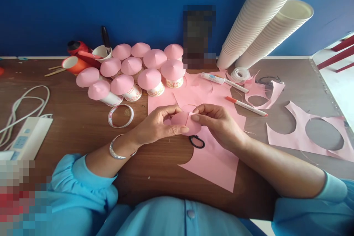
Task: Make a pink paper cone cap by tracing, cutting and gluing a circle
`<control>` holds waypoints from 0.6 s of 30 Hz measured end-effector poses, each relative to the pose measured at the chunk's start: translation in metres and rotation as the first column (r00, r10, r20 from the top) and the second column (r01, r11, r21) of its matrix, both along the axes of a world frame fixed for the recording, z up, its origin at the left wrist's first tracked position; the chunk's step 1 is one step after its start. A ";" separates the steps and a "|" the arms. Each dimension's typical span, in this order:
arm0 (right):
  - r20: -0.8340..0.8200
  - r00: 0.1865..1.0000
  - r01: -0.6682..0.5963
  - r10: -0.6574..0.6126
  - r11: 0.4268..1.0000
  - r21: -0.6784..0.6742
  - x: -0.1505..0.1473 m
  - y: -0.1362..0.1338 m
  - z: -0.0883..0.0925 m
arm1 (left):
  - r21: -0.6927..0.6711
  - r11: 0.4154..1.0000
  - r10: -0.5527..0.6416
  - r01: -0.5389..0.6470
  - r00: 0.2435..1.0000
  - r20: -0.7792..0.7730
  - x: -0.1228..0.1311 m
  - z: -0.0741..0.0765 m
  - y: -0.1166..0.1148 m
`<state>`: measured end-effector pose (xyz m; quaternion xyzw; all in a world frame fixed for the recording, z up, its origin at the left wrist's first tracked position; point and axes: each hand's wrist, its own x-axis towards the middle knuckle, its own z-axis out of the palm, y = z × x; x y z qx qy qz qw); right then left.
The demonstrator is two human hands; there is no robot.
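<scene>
Between my two hands is a small piece of pink paper [194,128], curved with one edge lapped over the other. My left hand [163,123] grips its left side, thumb in front and fingers behind. At the overlapping edge, my right hand [218,120] pinches the paper between thumb and fingers. Just below lies a pair of scissors, of which a black handle loop [197,141] shows; the rest is hidden. Pink paper sheets [215,166] with cut-out curves spread underneath. To the left stand several paper cups [156,90] topped with pink paper cones [149,78].
Two tall stacks of white paper cups [257,18] lean at the back right. Near them lie a tape roll [241,75], an orange-capped marker [246,106] and pink scraps [294,143]. A paper ring [110,118] and a power strip [34,136] are on the left.
</scene>
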<state>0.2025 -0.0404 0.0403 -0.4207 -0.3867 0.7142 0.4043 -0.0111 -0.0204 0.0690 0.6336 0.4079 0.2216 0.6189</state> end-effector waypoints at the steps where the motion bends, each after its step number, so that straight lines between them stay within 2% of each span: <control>1: -0.004 1.000 0.016 -0.016 1.000 -0.006 0.000 0.000 0.001 | 0.016 1.000 0.004 -0.004 1.000 -0.019 0.001 -0.002 -0.001; 5: -0.008 1.000 -0.011 0.011 1.000 0.005 0.002 0.000 0.002 | 0.035 0.999 0.011 -0.010 1.000 -0.018 0.001 -0.007 -0.001; 8: -0.012 0.999 -0.036 0.036 0.999 -0.011 0.004 0.000 0.001 | 0.016 1.000 0.012 -0.012 1.000 0.010 0.000 -0.005 0.000; 13: -0.009 0.999 -0.049 0.048 0.998 -0.036 0.005 0.001 0.001 | -0.141 0.989 0.063 -0.053 0.996 0.068 -0.003 -0.003 0.000; 18: -0.080 0.997 -0.002 -0.006 0.996 -0.088 0.004 0.001 0.003 | -0.280 0.957 0.154 -0.081 0.957 0.248 -0.006 -0.017 0.000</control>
